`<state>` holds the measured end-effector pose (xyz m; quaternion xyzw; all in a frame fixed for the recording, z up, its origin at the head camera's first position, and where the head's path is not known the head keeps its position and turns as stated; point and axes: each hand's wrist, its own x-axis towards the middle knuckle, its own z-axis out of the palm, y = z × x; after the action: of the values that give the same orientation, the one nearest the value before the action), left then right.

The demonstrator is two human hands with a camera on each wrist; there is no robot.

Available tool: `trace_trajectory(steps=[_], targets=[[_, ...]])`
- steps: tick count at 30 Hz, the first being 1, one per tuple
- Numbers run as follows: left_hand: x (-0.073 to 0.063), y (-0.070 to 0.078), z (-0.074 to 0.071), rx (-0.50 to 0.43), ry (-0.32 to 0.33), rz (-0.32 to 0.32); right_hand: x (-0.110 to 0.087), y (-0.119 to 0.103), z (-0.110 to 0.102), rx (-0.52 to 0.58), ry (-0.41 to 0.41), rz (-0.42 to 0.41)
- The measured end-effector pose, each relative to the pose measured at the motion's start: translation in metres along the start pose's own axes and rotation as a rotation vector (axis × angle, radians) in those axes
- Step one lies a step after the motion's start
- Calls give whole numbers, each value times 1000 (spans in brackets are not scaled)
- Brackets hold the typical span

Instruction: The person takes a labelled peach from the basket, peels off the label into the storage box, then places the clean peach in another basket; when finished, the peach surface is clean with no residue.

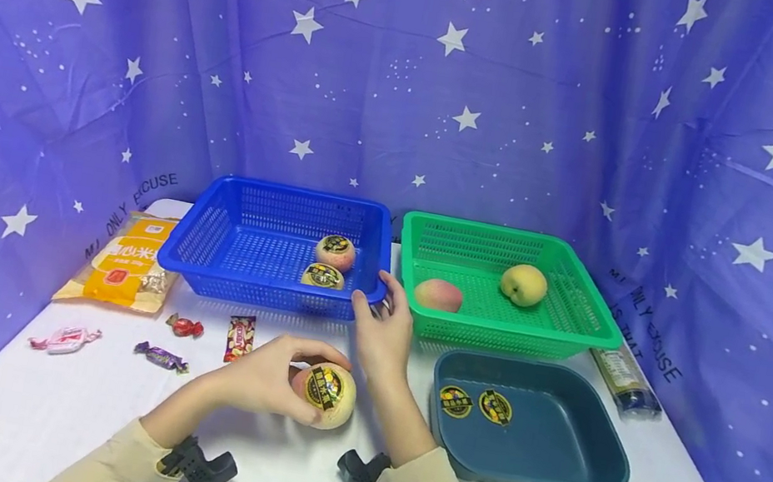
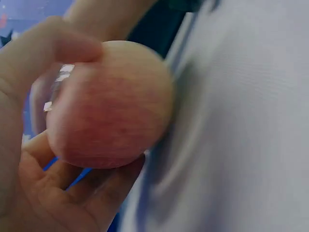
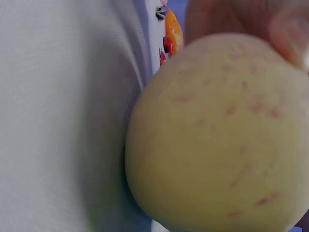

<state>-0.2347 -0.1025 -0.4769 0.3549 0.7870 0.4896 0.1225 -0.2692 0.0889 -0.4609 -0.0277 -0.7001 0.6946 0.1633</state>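
My left hand [image 1: 273, 379] grips a peach [image 1: 339, 404] just above the white table, its fingers and thumb around the sides. A round black-and-gold sticker [image 1: 323, 388] faces up on this peach. In the left wrist view the peach [image 2: 116, 106] shows its red side; in the right wrist view its pale side [image 3: 217, 140] fills much of the picture. My right hand [image 1: 383, 333] holds the front right corner of the blue basket [image 1: 257, 292], thumb at the front rim and index finger at the side. Two stickered peaches, one behind [image 1: 335, 252] the other [image 1: 323, 276], lie in that basket.
A green basket [image 1: 508, 336] holds two peaches without visible stickers. Two round stickers [image 1: 495, 407] lie in the dark teal tray [image 1: 548, 469] at right. Several wrapped candies [image 1: 161, 357] and a yellow snack bag [image 1: 125, 263] are at left. A clear packet [image 1: 625, 384] lies far right.
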Motion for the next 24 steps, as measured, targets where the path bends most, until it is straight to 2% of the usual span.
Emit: trace_trajectory(steps=[6, 11, 19, 22, 24], targets=[[0, -5, 4, -53, 11, -30, -3, -2, 1, -21, -2, 20], [2, -6, 5, -48, 23, -44, -8, -10, 1, -37, -20, 61], [3, -9, 5, -171, 31, -104, -33, -28, -13, -43, -34, 127], [2, -11, 3, -183, 22, -110, -45, -36, -21, -30, -35, 121], [2, -13, 2, -190, 12, -115, -52, -41, -26, -39, -46, 89]])
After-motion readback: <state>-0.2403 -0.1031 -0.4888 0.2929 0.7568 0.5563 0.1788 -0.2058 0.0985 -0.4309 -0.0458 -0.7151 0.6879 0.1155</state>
